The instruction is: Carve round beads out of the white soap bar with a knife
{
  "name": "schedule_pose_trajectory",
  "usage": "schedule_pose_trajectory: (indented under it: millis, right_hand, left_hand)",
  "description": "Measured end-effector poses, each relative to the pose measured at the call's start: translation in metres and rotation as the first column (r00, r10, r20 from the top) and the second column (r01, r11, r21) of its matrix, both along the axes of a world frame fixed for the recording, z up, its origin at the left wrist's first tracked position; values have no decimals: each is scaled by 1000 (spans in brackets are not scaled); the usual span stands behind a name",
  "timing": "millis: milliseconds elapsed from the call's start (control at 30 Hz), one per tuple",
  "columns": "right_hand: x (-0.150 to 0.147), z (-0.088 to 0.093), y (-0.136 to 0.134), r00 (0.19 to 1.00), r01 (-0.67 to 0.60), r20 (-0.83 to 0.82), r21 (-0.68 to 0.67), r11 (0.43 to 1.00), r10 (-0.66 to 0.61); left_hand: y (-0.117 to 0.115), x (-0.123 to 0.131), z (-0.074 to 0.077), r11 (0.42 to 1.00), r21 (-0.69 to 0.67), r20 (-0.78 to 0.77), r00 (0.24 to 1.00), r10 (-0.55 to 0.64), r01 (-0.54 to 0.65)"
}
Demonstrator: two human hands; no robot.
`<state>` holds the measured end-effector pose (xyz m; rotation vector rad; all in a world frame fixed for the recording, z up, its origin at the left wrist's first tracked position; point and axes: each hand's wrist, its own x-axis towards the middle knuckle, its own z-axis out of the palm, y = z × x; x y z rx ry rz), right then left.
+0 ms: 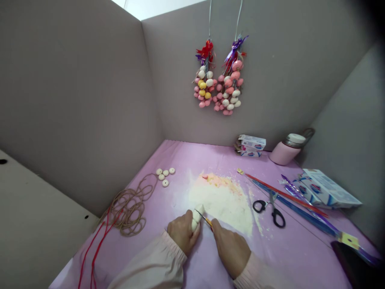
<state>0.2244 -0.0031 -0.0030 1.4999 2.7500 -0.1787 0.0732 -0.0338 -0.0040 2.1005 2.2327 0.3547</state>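
L hand [183, 233] grips white piece [196, 217] jutting fwd, R hand [231, 247] w/ knife [207, 221] on it.

You have loose, pale pink sleeves [153, 265] with soft wrinkles. Near your left hand [183, 235] and right hand [231, 245], the cuffs [175, 249] bunch into tiny folds.

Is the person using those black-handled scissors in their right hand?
No, the black-handled metal scissors lie on the lilac table cover, while the right hand holds a thin, orange-yellow-handled tool.
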Motion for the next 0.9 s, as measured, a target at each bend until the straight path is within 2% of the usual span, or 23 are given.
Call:
schedule_pose_trajectory:
  millis: [267, 567, 667, 900]
  right_hand:
    - [8, 13, -2, 994, 11, 110, -29, 1000, -7]
    - [8, 34, 9, 981, -36, 187, -76, 996, 50]
    - [4, 31, 10, 982, -46, 182, -59, 997, 56]
    - [-1, 10, 5, 996, -28, 89, 7, 1000, 27]
  left_hand:
    - [-1, 1, 1, 999, -44, 0, 1000, 5, -5]
    - [1, 3, 1, 999, -27, -16, 999, 33, -33]
    - [0, 5, -1, 1000, -10, -31, 999, 27, -28]
    - [-1, 6, -1, 1000, 13, -44, 999, 24, -23]
